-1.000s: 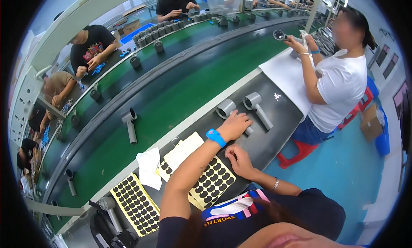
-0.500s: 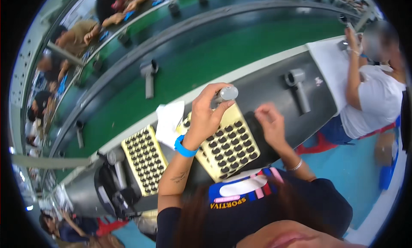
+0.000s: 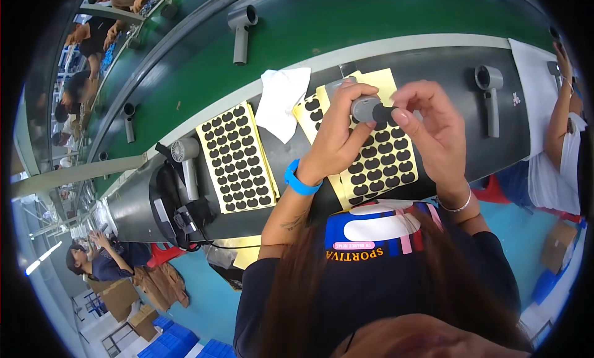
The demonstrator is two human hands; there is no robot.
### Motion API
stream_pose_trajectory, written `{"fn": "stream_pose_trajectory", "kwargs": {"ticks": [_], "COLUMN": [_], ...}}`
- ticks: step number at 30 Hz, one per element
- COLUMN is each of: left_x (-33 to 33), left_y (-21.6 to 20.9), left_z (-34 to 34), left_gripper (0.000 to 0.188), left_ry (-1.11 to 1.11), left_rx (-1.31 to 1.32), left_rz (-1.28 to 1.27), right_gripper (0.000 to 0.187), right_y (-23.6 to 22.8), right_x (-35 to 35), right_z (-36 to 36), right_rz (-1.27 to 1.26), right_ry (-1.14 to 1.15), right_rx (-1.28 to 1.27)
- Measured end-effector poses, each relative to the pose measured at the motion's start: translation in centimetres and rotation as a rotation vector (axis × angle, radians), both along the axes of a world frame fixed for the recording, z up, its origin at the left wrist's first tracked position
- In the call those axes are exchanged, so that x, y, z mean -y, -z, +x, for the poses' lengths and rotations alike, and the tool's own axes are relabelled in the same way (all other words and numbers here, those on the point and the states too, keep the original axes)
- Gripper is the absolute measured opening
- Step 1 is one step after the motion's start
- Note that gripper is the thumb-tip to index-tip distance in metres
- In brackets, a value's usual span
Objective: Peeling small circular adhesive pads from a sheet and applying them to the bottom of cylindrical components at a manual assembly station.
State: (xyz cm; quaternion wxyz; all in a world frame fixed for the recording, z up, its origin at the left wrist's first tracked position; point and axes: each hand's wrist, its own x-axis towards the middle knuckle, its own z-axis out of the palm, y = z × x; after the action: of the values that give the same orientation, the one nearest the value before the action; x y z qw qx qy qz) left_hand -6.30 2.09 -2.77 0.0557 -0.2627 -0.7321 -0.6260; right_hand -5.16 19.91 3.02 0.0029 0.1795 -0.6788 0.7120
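Observation:
My left hand [image 3: 334, 135], with a blue wristband, is closed around a grey handheld fan [image 3: 361, 105], its round handle end turned up. Between the thumb and fingers of my right hand [image 3: 436, 132] is a dark oval sticker [image 3: 383, 115], which touches or overlaps that round end. Below both hands lies a pale yellow sheet of black stickers [image 3: 383, 166], partly covered by my left hand. Much of the fan is hidden behind my left fingers.
A white cloth [image 3: 283, 101] and another sticker sheet [image 3: 238, 157] lie to the left. Beyond them are a fan with a grille [image 3: 189, 166] and a black bag [image 3: 164, 197]. Another grey fan [image 3: 490, 98] lies right. More stand on the green belt [image 3: 185, 104].
My right hand has come left and up to the fan's end, and the dark sticker now shows in its fingers. The view has shifted, so the table appears further right.

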Motion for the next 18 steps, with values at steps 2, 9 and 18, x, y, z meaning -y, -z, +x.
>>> {"fn": "stream_pose_trajectory", "kwargs": {"ticks": [2, 9, 18], "left_x": [0.1, -0.5, -0.9], "left_y": [0.0, -0.3, -0.3], "left_z": [0.4, 0.4, 0.3], "left_gripper": [0.046, 0.079, 0.072], "left_ry": [0.014, 0.095, 0.088], "left_rx": [-0.07, -0.058, -0.076], "left_rz": [-0.057, -0.049, -0.127], "right_gripper": [0.032, 0.044, 0.042], "right_y": [-0.4, -0.2, -0.8], "right_x": [0.4, -0.2, -0.8], "right_z": [0.4, 0.7, 0.9], "right_rz": [0.011, 0.019, 0.036], "right_ry": [0.014, 0.005, 0.022], "right_rx": [0.005, 0.021, 0.075]}}
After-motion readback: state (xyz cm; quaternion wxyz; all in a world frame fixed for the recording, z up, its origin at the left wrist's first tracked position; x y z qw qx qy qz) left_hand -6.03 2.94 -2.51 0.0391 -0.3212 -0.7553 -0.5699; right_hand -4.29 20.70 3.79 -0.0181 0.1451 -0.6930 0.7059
